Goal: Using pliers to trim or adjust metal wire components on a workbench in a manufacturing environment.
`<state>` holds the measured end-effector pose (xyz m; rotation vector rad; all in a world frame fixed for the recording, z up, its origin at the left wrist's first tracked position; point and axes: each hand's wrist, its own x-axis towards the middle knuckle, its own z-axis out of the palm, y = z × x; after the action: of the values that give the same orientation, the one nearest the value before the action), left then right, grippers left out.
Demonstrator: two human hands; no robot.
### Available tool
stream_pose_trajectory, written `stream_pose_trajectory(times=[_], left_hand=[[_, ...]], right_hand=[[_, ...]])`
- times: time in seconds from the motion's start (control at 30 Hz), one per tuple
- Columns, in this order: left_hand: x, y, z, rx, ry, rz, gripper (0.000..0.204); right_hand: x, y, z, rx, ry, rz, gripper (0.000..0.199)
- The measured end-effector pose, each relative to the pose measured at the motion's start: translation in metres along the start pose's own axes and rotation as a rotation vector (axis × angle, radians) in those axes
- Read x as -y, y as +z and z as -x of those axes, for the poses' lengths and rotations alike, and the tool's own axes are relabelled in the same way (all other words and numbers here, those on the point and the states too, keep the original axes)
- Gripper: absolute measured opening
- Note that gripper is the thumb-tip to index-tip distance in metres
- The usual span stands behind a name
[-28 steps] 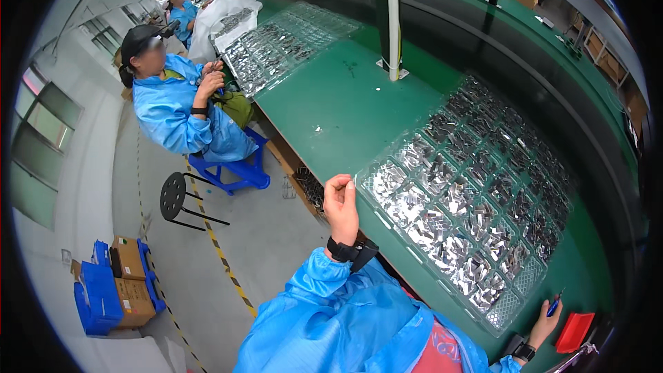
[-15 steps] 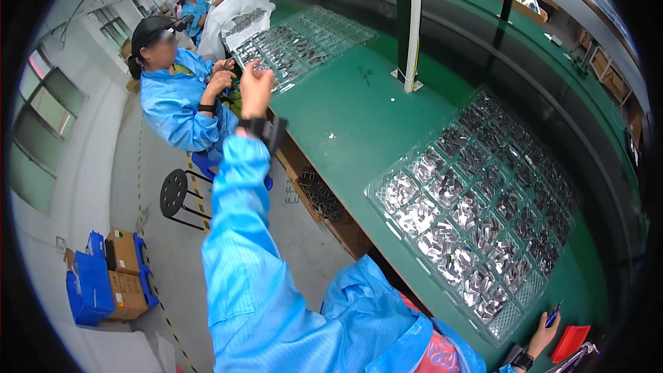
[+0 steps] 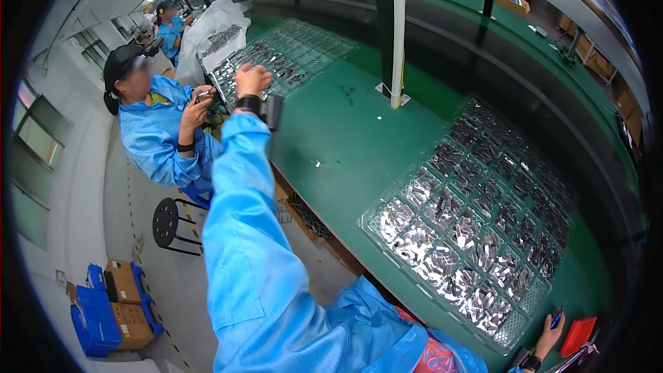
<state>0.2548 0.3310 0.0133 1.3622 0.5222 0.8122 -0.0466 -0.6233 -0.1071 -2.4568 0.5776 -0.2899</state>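
My left arm stretches far out over the bench. At its end my left hand [image 3: 253, 81] is at the near edge of the far clear tray [image 3: 304, 48], which holds many small shiny metal pieces. Its fingers are curled together, and whatever they pinch is too small to make out. My right hand [image 3: 549, 337] rests low at the right, closed round a small tool with a blue handle [image 3: 556, 319] and a thin dark tip. Beside it lies the large near tray [image 3: 373, 224], divided into compartments full of silvery and dark metal pieces.
A red bin [image 3: 579, 336] stands right of my right hand. A white post [image 3: 398, 41] rises from the green bench [image 3: 331, 124]. A co-worker in blue [image 3: 162, 135] works at the left edge, near a black stool [image 3: 166, 222]. Boxes [image 3: 131, 321] lie on the floor.
My left hand has come down to the far tray's edge and its fingers have folded in. The view has shifted slightly. My right hand keeps its hold on the tool.
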Motion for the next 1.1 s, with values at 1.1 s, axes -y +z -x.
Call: stream_pose_trajectory(times=[1.1], left_hand=[[0.099, 0.108, 0.143, 0.626, 0.050, -0.340, 0.021]], right_hand=[[0.136, -0.019, 0.050, -0.262, 0.108, -0.376, 0.044]])
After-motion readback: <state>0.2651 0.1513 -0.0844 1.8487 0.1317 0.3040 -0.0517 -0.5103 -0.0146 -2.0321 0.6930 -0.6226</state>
